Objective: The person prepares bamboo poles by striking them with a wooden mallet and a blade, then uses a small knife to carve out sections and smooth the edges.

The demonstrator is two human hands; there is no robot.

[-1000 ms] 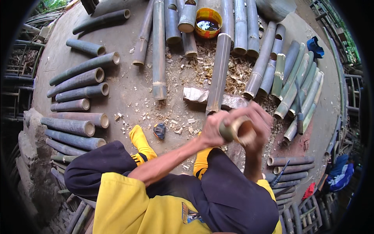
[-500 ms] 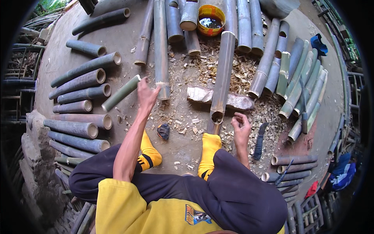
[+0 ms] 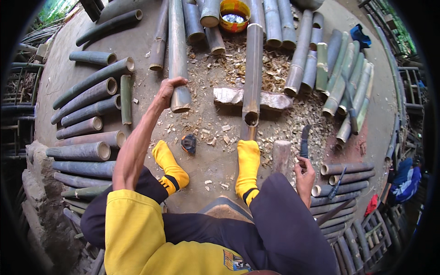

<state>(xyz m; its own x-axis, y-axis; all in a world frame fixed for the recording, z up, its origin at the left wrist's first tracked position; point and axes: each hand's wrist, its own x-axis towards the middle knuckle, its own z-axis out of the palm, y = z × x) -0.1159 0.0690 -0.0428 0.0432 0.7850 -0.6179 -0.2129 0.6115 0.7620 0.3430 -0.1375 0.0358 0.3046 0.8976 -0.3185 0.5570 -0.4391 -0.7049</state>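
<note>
While the left hand (image 3: pixel 167 91) closes over the cut end of a long bamboo pole (image 3: pixel 177 55), the right hand (image 3: pixel 305 172) grips the handle of a dark knife (image 3: pixel 304 143), blade up. Landmark: stone block (image 3: pixel 252 97). Pole lies just left of it; another bamboo length (image 3: pixel 252 73) rests across it. Shavings (image 3: pixel 256 64) behind the block suggest trimming is well underway; many cut tubes (image 3: pixel 87 112) stacked far left, more right. Yellow tub (image 3: pixel 234 16) behind the block, contents unclear.
</note>
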